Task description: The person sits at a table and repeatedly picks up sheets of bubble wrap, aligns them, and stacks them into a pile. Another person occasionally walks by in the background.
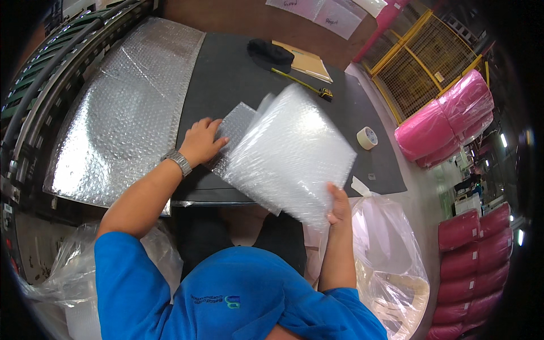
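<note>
My right hand grips the near right edge of a whitish bubble wrap piece, which is tilted up off the table and blurred at its far edge. Partly beneath it is a clear bubble wrap sheet, showing at its left side. My left hand, a metal watch on its wrist, closes on the left edge of that clear sheet, thumb toward the right. The undersides of both pieces are hidden, so I cannot tell whether they are joined.
Left on the dark table lies a large bubble wrap sheet, beside a roller conveyor. Farther back are a black cap, a cardboard piece and a tape measure. A tape roll stands right; pink wrapped rolls lie beyond.
</note>
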The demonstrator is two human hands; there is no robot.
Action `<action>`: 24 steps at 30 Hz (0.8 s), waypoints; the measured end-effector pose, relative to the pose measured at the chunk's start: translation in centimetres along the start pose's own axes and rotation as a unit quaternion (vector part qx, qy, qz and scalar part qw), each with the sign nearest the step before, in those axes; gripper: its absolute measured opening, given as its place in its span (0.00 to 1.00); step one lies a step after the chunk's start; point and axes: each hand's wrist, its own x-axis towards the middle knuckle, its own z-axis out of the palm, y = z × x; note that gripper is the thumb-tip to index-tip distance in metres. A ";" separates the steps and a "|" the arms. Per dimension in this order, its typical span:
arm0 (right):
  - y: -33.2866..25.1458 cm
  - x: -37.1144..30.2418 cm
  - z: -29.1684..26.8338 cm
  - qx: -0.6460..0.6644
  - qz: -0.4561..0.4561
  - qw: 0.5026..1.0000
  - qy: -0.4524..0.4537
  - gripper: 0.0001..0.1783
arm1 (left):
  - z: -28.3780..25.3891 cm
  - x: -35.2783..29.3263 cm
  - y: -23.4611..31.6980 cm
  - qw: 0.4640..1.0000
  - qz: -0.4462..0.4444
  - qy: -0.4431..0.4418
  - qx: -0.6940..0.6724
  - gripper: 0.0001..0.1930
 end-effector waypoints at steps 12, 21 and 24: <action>3.2 -1.7 5.3 -0.157 -0.156 0.974 0.035 0.40 | -2.6 -0.1 2.3 0.794 -0.075 -0.243 -0.553 0.38; 2.0 -4.4 5.2 -0.276 -0.262 0.917 0.118 0.44 | -6.8 -1.8 4.5 0.791 0.043 -0.112 -0.600 0.36; -0.1 -4.1 6.1 -0.195 -0.334 0.921 0.054 0.41 | -6.6 -1.6 4.5 0.774 0.042 -0.088 -0.626 0.41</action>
